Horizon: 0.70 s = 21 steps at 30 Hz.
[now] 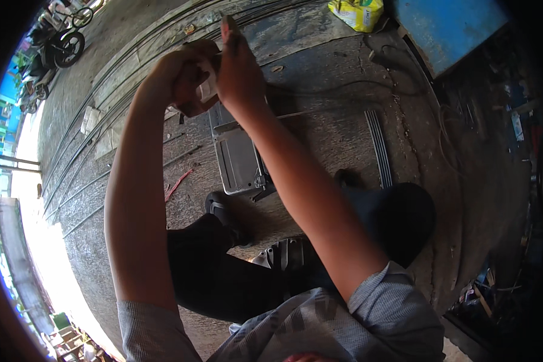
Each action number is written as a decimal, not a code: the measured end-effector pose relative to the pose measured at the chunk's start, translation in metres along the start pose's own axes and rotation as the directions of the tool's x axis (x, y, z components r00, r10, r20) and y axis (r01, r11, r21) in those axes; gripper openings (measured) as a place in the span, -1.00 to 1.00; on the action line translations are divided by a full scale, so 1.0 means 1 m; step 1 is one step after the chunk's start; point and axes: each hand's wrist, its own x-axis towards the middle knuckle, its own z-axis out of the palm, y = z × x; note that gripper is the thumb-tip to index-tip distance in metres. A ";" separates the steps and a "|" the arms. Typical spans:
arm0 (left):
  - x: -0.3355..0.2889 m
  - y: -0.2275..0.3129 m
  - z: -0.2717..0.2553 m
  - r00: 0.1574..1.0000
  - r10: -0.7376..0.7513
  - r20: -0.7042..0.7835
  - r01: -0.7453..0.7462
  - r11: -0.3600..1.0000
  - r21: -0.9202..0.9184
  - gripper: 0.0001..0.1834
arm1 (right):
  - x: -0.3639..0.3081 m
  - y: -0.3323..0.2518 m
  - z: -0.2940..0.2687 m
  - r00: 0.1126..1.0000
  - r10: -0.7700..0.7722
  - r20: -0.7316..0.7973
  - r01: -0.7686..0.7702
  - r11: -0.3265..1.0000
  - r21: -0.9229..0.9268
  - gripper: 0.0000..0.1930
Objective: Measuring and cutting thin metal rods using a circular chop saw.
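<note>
Both my arms reach forward, with the hands close together above a grey metal machine base. My left hand (190, 78) is closed, its fingers curled round something I cannot make out. A pale, flat-sided piece (207, 85) shows between the two hands. My right hand (240, 75) is against its right side, one digit pointing up and dark at the tip; its other fingers are mostly hidden and look closed on the same spot. Below, the machine base (238, 158) has a flat rectangular plate and a small clamp-like fitting (260, 181) at its near right corner.
Several thin metal bars (378, 148) lie side by side on the right. Long rods (78, 151) run along the floor at left. A blue metal box (449, 27) and a yellow bag (357, 13) stand far right. My sandalled foot (220, 211) is near the base. Motorbikes (57, 48) stand far left.
</note>
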 end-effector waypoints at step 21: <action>-0.034 -0.097 -0.023 0.975 -0.151 -0.162 0.146 0.988 -0.040 -0.84 | -0.093 0.010 -0.020 0.993 0.029 -0.118 -0.030 1.000 -0.007 -0.41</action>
